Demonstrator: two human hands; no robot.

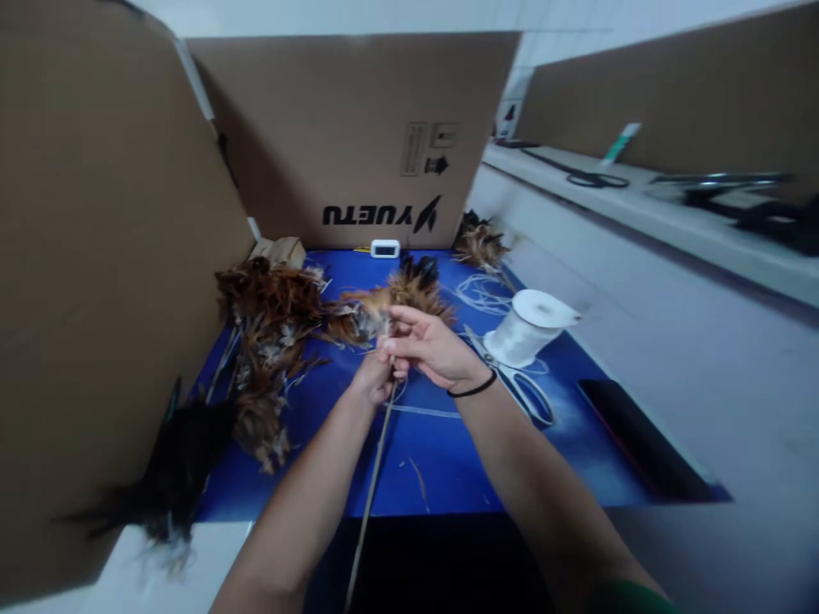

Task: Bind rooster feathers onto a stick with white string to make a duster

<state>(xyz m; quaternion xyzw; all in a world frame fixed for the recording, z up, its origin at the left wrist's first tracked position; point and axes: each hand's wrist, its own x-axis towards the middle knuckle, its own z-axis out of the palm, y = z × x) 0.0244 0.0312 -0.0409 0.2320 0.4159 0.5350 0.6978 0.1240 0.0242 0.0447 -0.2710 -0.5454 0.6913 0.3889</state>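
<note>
Above the middle of the blue table, my left hand (375, 375) is closed round a thin stick (372, 486), which slants down toward me. Brown feathers with dark tips (419, 290) rise just beyond the hands at the stick's upper end. My right hand (430, 341) touches the left one, its thumb and fingers pinched at the feather bases; what exactly lies between them is too small to make out. A thin white strand (426, 411) runs right from beneath the hands, toward white-handled scissors (528, 392) and a white spool (530, 328).
Brown feather piles (272, 298) cover the table's left side, with black feathers (185, 460) at its front left corner. A small white device (385, 249) sits before a cardboard box (351, 128). A black flat object (646, 439) lies at right.
</note>
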